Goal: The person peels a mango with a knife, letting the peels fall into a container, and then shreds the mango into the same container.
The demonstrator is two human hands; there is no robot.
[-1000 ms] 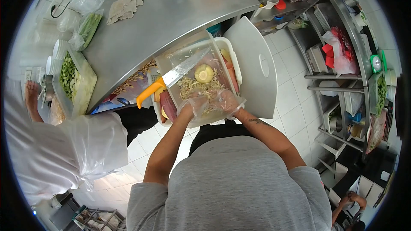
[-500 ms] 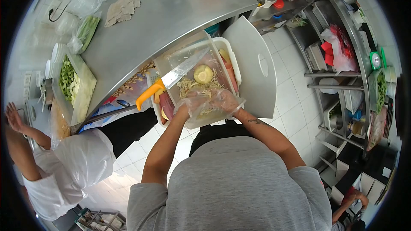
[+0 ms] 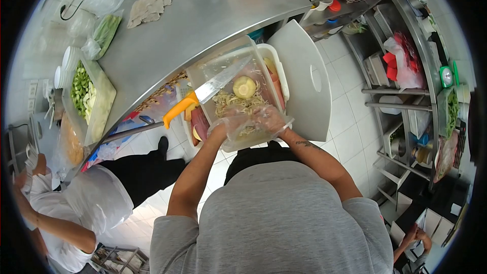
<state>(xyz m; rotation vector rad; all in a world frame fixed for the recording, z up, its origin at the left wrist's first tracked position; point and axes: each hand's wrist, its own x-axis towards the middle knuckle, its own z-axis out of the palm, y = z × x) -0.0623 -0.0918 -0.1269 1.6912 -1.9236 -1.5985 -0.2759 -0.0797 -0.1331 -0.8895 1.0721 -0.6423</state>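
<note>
Holding: left hand (image 3: 228,125) and right hand (image 3: 269,120), in crinkly clear gloves, both grip the near rim of the clear plastic tub (image 3: 223,73)
Tub: rectangular, at the steel bench's (image 3: 213,10) front edge
Inside: pale stringy shreds (image 3: 238,102), round yellowish piece (image 3: 244,87)
Across rim: knife (image 3: 203,94), orange handle

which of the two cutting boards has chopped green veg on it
The cutting board at the far left of the steel counter; the other board, beside the tub, is bare.

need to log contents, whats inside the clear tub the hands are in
Inside the clear tub: pale shredded strands, a round yellowish piece, a yellow-handled knife resting across it. Both gloved hands, left and right, cover the strands below them.
</note>
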